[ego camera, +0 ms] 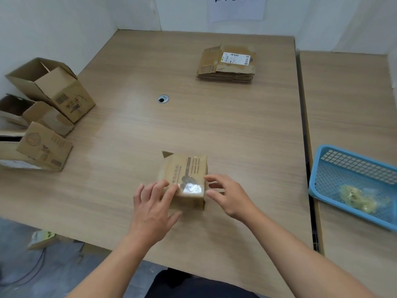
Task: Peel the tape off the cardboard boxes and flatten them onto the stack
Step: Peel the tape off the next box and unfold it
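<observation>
A small printed cardboard box stands on the wooden table near its front edge, with shiny clear tape across its near top edge. My left hand rests its fingertips on the box's near left corner. My right hand has its fingers spread at the box's right side, touching or almost touching it. A stack of flattened boxes lies at the far right of the table.
Several open cardboard boxes are crowded at the table's left edge. A blue plastic basket holding crumpled tape sits on the adjoining table to the right. A cable hole is in the table's middle.
</observation>
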